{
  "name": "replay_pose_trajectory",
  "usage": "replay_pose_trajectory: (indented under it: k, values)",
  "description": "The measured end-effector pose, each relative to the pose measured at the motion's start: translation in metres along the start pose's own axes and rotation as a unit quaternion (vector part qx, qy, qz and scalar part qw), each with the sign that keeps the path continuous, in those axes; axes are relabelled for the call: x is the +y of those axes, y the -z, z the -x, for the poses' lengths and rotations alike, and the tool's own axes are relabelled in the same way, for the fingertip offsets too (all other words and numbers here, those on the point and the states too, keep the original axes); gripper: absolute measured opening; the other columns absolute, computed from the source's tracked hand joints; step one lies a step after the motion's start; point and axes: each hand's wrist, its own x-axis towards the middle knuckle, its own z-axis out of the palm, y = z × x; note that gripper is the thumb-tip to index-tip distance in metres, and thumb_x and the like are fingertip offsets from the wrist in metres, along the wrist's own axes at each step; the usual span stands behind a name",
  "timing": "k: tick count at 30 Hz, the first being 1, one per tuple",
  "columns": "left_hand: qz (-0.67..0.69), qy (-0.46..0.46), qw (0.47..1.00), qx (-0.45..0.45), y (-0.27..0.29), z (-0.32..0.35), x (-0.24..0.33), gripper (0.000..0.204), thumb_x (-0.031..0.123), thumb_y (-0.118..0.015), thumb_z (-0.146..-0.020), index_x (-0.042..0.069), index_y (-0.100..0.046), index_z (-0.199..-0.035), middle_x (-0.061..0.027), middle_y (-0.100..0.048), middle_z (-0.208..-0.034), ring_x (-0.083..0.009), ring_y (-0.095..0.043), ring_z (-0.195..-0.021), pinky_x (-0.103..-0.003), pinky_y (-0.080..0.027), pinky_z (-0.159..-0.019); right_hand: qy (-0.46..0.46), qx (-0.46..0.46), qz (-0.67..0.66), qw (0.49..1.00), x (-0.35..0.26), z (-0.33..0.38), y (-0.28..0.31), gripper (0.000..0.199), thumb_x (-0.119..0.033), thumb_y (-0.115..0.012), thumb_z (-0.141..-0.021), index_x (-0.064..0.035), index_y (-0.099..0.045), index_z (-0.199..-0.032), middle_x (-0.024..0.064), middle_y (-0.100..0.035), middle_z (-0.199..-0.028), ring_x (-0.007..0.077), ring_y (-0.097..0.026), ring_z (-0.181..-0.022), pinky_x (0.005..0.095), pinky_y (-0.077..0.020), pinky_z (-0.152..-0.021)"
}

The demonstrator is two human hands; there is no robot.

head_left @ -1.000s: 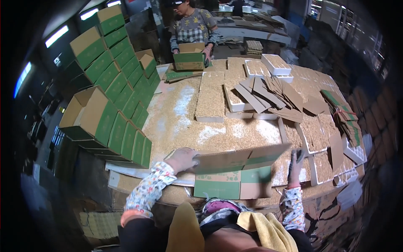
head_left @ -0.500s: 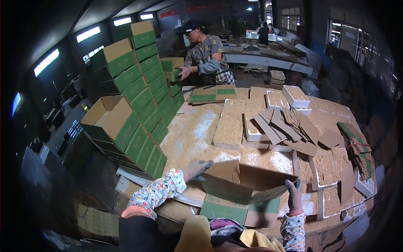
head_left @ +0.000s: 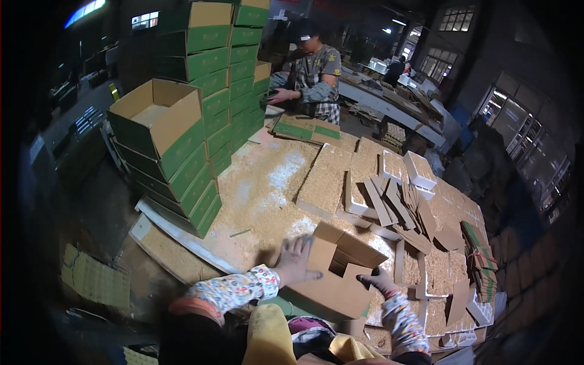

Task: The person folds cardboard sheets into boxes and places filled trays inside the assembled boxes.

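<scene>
A brown cardboard box (head_left: 333,293), partly folded, stands in front of me at the table's near edge. Its top is open and some flaps are raised. My left hand (head_left: 297,261), in a grey-tipped glove, lies with fingers spread against the box's left side, thumb pointing along its wall. At the box's right side, my right hand (head_left: 381,281) grips the edge, its dark-gloved fingers bent over the cardboard. Part of the box's underside and the green printed cardboard (head_left: 292,308) below it are hidden by the box and my arm.
Tall stacks of green-and-brown boxes (head_left: 210,73) rise at the left, an open box (head_left: 155,115) among them. A co-worker (head_left: 313,73) stands behind them. White foam trays (head_left: 420,170) of shavings, loose cardboard strips (head_left: 404,204) and a tied bundle of flattened boxes (head_left: 479,258) lie to the right.
The cardboard box has turned and its near wall now faces up toward me. My left hand has spread its fingers; my right has moved left. The co-worker's hands have lowered behind the stack.
</scene>
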Motion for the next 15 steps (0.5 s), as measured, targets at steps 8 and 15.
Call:
replay_pose_trajectory:
  k: [8, 15]
  values:
    - [0.302, 0.174, 0.931, 0.112, -0.065, -0.011, -0.056, 0.120, 0.064, -0.070, -0.072, -0.008, -0.008, -0.146, -0.0362, -0.033, -0.139, -0.0431, -0.037, -0.131, -0.042, -0.030, -0.110, 0.283, 0.052, 0.468, 0.835, -0.109, 0.084, -0.079, 0.081, -0.050, -0.066, -0.080, 0.0065, -0.042, -0.133, 0.0253, -0.050, -0.128, 0.0385, -0.046, -0.122, 0.0394, -0.0361, -0.105]
    - [0.489, 0.102, 0.806, -0.317, -0.013, -0.003, -0.036, 0.080, 0.046, -0.055, -0.090, -0.004, -0.025, -0.145, -0.0154, -0.038, -0.145, -0.0259, -0.033, -0.136, -0.032, -0.025, -0.113, 0.044, 0.044, -0.401, 0.914, 0.093, 0.051, -0.080, 0.099, -0.079, -0.030, -0.085, 0.0026, -0.037, -0.140, 0.0130, -0.053, -0.133, 0.0282, -0.052, -0.119, 0.0356, -0.0388, -0.105]
